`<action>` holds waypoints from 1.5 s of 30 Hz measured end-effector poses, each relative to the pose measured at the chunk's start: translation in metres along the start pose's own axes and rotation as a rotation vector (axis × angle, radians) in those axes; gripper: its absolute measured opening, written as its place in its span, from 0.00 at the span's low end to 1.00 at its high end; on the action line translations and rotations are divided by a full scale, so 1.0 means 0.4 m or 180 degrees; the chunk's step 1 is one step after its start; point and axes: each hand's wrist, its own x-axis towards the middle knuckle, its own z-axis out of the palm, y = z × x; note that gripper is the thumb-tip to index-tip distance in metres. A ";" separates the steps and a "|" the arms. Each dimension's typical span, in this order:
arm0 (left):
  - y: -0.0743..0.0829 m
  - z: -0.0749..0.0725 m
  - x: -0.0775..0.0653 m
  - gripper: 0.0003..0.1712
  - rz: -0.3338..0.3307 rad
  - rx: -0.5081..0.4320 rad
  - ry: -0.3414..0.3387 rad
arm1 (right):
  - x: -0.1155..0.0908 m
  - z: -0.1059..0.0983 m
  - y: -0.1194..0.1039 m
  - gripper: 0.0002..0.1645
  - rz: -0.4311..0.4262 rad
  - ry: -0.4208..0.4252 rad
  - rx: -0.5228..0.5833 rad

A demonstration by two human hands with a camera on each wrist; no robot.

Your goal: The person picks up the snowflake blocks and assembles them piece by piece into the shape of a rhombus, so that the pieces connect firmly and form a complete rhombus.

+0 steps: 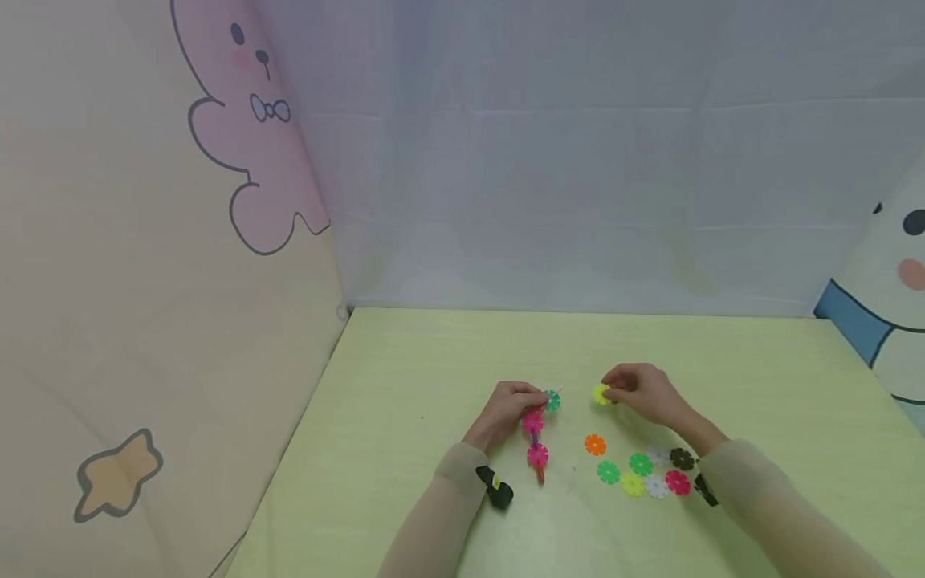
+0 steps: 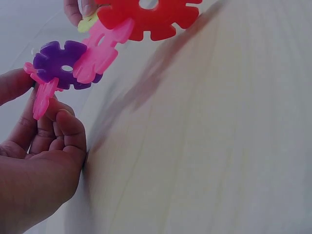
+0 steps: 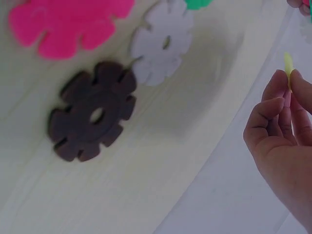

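My left hand (image 1: 506, 408) pinches one end of a chain of interlocking snowflake discs (image 1: 538, 456). A green disc (image 1: 552, 400) sits at its fingertips, and the rest trails toward me. Pink, a purple disc (image 2: 61, 58) and a large-looking red disc (image 2: 161, 19) show slotted together in the left wrist view. To the right, my right hand (image 1: 646, 393) holds a single yellow disc (image 1: 600, 394) between thumb and fingers, seen edge-on as a thin yellow sliver (image 3: 288, 63) in the right wrist view. A short gap separates this disc from the green one.
Loose discs lie below my right hand: an orange one (image 1: 595, 445), a green one (image 1: 608, 472), a pink one (image 1: 678, 482), a dark brown one (image 3: 92, 114) and several others. A light wooden-looking table (image 1: 433, 345) bears them, with fabric walls (image 1: 578, 201) behind and at the left.
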 end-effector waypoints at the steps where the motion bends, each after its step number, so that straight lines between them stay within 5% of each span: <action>1: 0.000 0.000 0.000 0.08 0.0001 0.0010 -0.0004 | 0.004 0.002 -0.004 0.09 -0.0007 0.0004 -0.0001; 24: -0.001 -0.006 0.001 0.10 0.0026 0.0170 0.0078 | 0.062 0.039 -0.069 0.13 0.0090 0.0045 0.0495; 45: -0.001 -0.007 0.003 0.09 0.0032 0.0184 0.0021 | 0.080 0.043 -0.078 0.13 0.0127 -0.0144 0.0385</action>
